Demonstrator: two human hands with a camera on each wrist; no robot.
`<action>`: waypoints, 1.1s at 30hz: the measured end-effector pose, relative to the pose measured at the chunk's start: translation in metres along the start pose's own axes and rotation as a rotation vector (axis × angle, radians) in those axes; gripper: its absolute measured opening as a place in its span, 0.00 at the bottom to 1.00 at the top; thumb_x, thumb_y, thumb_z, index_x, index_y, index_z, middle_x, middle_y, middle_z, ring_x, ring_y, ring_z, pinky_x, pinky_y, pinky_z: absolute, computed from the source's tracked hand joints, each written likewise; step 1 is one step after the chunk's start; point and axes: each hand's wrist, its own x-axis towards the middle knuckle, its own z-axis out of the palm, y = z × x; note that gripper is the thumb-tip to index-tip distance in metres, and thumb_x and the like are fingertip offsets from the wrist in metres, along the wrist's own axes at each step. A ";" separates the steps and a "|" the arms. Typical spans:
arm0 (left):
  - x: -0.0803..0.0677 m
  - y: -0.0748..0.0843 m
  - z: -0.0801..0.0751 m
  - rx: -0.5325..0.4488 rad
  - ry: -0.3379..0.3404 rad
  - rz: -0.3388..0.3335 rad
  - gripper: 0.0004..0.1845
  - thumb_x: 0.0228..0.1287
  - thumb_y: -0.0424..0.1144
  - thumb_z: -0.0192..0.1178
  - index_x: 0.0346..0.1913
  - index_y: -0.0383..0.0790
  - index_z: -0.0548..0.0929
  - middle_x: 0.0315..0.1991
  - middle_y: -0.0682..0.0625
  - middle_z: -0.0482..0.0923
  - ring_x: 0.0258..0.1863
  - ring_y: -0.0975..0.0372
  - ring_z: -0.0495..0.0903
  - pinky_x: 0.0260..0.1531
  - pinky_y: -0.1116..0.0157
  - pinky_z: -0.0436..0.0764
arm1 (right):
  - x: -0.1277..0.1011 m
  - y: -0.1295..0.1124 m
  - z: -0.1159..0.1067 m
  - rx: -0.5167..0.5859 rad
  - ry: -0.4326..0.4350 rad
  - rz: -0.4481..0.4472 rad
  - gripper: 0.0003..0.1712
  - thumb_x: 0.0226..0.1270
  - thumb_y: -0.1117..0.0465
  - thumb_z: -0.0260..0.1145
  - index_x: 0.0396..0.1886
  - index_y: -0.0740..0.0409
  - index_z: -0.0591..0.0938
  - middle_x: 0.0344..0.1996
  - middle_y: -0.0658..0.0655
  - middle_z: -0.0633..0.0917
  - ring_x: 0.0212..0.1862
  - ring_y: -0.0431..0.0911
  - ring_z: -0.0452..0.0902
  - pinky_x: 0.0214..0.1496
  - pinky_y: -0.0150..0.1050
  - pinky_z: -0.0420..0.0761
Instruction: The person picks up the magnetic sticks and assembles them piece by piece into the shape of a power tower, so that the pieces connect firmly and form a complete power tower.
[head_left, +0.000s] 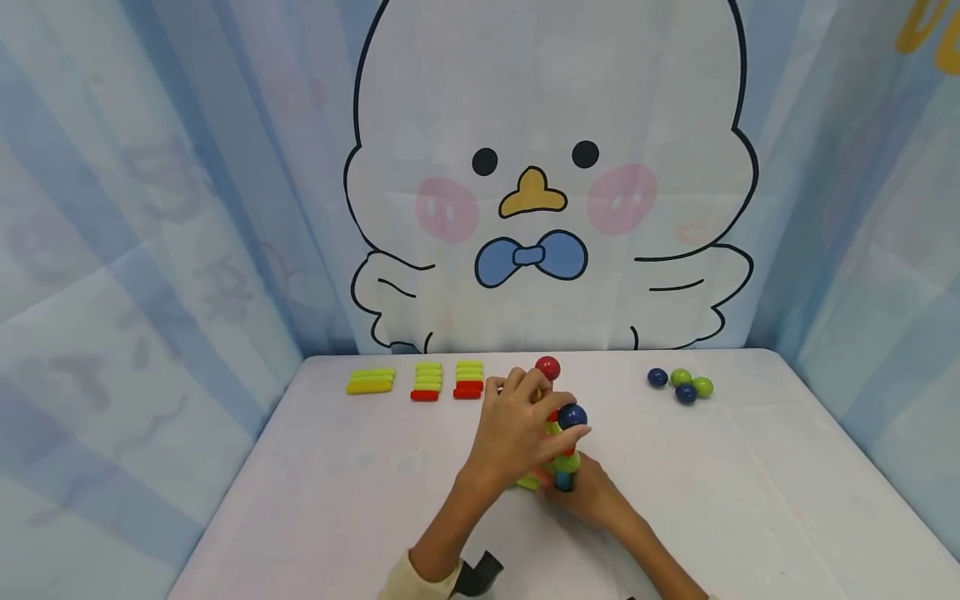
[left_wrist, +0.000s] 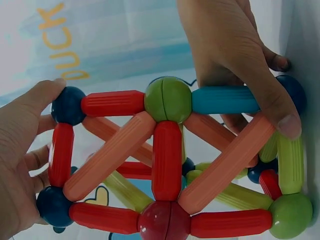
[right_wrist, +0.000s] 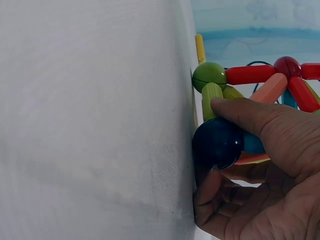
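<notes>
Both hands hold one frame-like structure of magnetic sticks and balls (left_wrist: 167, 160), which stands on end at the table's middle. Red, salmon, blue and yellow-green sticks join navy, green and red balls. My left hand (head_left: 513, 425) grips its upper end, thumb and fingers spread about two navy balls (left_wrist: 68, 105). Low down, my right hand (head_left: 592, 497) grips the bottom corner. Its thumb lies along a short yellow-green stick (right_wrist: 210, 104), with fingers curled beneath a navy ball (right_wrist: 217, 143) close to the table. Part of the structure is hidden behind the left hand in the head view.
Sorted sticks lie at the table's back left: a yellow group (head_left: 371, 382), then two yellow-green and red groups (head_left: 427, 380) (head_left: 468, 380). Several loose navy and green balls (head_left: 681, 377) sit at the back right. A curtain (head_left: 547, 100) with a duck drawing hangs behind the table (head_left: 337, 500).
</notes>
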 end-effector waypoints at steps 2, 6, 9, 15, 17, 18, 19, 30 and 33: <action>-0.001 -0.002 -0.001 -0.039 0.003 -0.007 0.20 0.55 0.64 0.66 0.44 0.58 0.87 0.38 0.56 0.74 0.44 0.63 0.73 0.42 0.62 0.73 | 0.000 0.001 -0.001 0.011 -0.003 0.005 0.35 0.53 0.59 0.75 0.59 0.64 0.73 0.53 0.58 0.83 0.52 0.51 0.80 0.63 0.57 0.75; -0.006 -0.015 0.000 -0.261 0.055 -0.103 0.15 0.60 0.55 0.67 0.43 0.50 0.88 0.38 0.54 0.75 0.44 0.63 0.73 0.42 0.66 0.76 | 0.002 0.004 -0.004 0.061 -0.036 0.011 0.38 0.54 0.57 0.76 0.64 0.59 0.72 0.56 0.57 0.82 0.57 0.53 0.79 0.62 0.57 0.76; -0.011 -0.034 0.004 -0.425 0.098 -0.242 0.12 0.69 0.48 0.59 0.43 0.45 0.87 0.38 0.52 0.77 0.43 0.63 0.74 0.43 0.67 0.80 | 0.004 0.009 -0.010 0.082 -0.070 0.037 0.41 0.52 0.57 0.78 0.66 0.56 0.72 0.56 0.55 0.82 0.58 0.52 0.78 0.61 0.57 0.76; -0.025 -0.090 0.020 -0.446 -0.061 -0.522 0.12 0.74 0.44 0.53 0.46 0.42 0.85 0.38 0.49 0.80 0.41 0.59 0.78 0.46 0.60 0.82 | 0.008 0.023 -0.031 0.062 -0.154 0.016 0.39 0.52 0.57 0.78 0.64 0.55 0.73 0.53 0.54 0.82 0.54 0.49 0.77 0.60 0.58 0.77; -0.033 -0.105 0.028 -0.397 -0.188 -0.599 0.11 0.71 0.41 0.57 0.49 0.42 0.84 0.41 0.46 0.79 0.43 0.57 0.77 0.48 0.58 0.82 | 0.009 0.028 -0.036 0.058 -0.189 -0.029 0.38 0.54 0.57 0.76 0.65 0.56 0.72 0.55 0.55 0.82 0.55 0.50 0.76 0.60 0.57 0.77; -0.037 -0.111 0.032 -0.364 -0.256 -0.636 0.11 0.70 0.39 0.59 0.51 0.42 0.83 0.43 0.45 0.78 0.45 0.56 0.76 0.49 0.57 0.81 | 0.008 0.029 -0.038 0.065 -0.207 -0.047 0.38 0.55 0.57 0.76 0.65 0.56 0.72 0.55 0.56 0.82 0.55 0.51 0.76 0.60 0.58 0.77; -0.041 -0.116 0.036 -0.328 -0.325 -0.664 0.13 0.68 0.38 0.61 0.53 0.44 0.83 0.45 0.44 0.77 0.46 0.55 0.75 0.49 0.57 0.81 | 0.008 0.031 -0.040 0.073 -0.225 -0.063 0.37 0.56 0.57 0.75 0.65 0.57 0.72 0.55 0.56 0.82 0.55 0.51 0.76 0.60 0.58 0.77; -0.055 -0.134 0.073 -0.191 -0.642 -0.811 0.25 0.65 0.40 0.64 0.65 0.51 0.75 0.60 0.35 0.66 0.53 0.48 0.71 0.50 0.51 0.82 | 0.006 0.038 -0.056 0.108 -0.373 -0.074 0.28 0.60 0.63 0.70 0.60 0.65 0.73 0.54 0.61 0.82 0.57 0.58 0.75 0.62 0.67 0.69; -0.057 -0.134 0.080 -0.171 -0.660 -0.826 0.24 0.65 0.41 0.64 0.64 0.52 0.76 0.62 0.35 0.64 0.55 0.48 0.70 0.50 0.50 0.82 | 0.007 0.039 -0.057 0.111 -0.389 -0.035 0.28 0.60 0.64 0.69 0.61 0.63 0.74 0.55 0.61 0.81 0.57 0.58 0.74 0.61 0.66 0.71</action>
